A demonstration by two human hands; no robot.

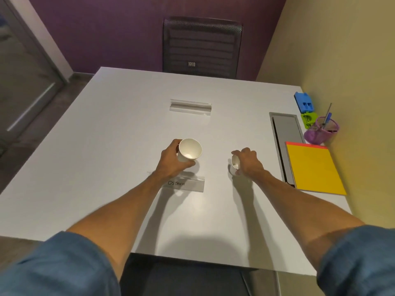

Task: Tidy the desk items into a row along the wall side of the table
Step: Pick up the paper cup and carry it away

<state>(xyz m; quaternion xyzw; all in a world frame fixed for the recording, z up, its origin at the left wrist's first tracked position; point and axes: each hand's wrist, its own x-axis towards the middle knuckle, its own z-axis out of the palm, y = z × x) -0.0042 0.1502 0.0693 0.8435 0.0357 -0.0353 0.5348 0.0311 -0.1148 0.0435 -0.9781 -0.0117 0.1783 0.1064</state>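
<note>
White bench (106, 146) fills the frame, yellow wall at right. Left hand (171, 161) has its fingers wrapped around a paper cup (189, 150) at centre; right hand (249, 162) closes its fingers over a smaller cup (235, 162) tilted on its side. Other items already line the right edge, beside the yellow pad (314, 168). Squeezing too hard could crush either cup.

A single wide-angle head view looks forward and steeply down from above the near edge of the white table (119, 116), close enough that both forearms fill the lower frame. It faces the far edge, where a black mesh chair (202, 44) stands against a purple wall (119, 28). The yellow wall (342, 60) runs along the right side. Straight lines bow toward the borders.
</note>
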